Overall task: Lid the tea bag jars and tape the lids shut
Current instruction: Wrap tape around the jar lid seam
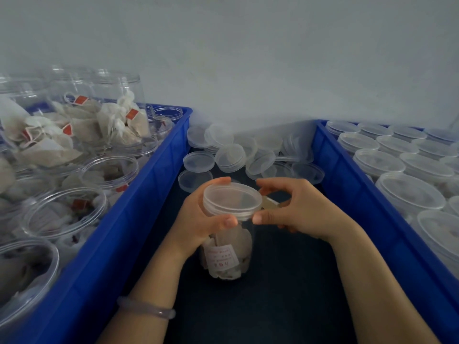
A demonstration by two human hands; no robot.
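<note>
My left hand [205, 217] curls round the lid [232, 202] of a clear jar [228, 254] of tea bags standing mid-surface [285, 281]; my right hand [300, 209] pinches a tan tape strip [270, 204] at its rim; the left blue crate [129, 232] holds open tea-bag jars [65, 212]; the right blue crate [347, 194] holds lidded jars [409, 194]; loose lids [229, 155] heap at the far edge.

Jar [228, 254] stands between 2 crates [139, 207], lids [229, 155] apparently behind.

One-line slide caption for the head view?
Left hand and right hand hold a lid on a jar; open jars in left crate, lidded jars in right crate.
</note>
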